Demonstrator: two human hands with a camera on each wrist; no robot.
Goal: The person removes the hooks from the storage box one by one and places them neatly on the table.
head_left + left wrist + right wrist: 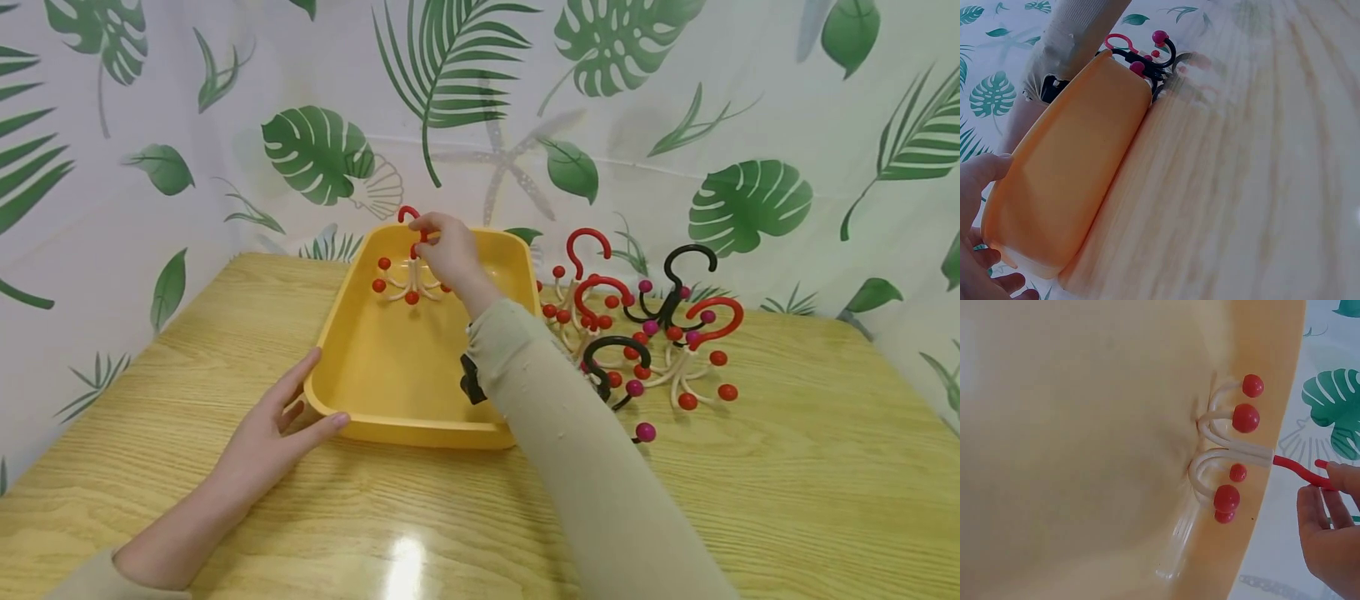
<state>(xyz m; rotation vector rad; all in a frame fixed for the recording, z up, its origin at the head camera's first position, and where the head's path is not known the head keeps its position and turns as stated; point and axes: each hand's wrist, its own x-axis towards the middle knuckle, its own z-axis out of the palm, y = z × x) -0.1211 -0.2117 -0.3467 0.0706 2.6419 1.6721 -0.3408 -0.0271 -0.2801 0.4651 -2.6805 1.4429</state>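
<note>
My right hand (450,254) pinches the red top hook of a cream multi-arm hook hanger (413,279). In the right wrist view, the cream hanger (1250,453) has curved arms tipped with red balls. It stands inside the far end of a yellow plastic bin (405,358), its arms at the bin's floor. At the bin's near left corner, my left hand (273,433) spans the outside, with thumb and forefinger touching the rim. The left wrist view shows the thumb against the bin's outer wall (1079,156) and the other fingers lower down.
Right of the bin, several more hangers stand bunched on the wooden table (810,467): cream ones with red hooks (682,367) and black ones with magenta balls (667,304). My right forearm partly hides them. A leaf-print cloth (480,108) hangs behind.
</note>
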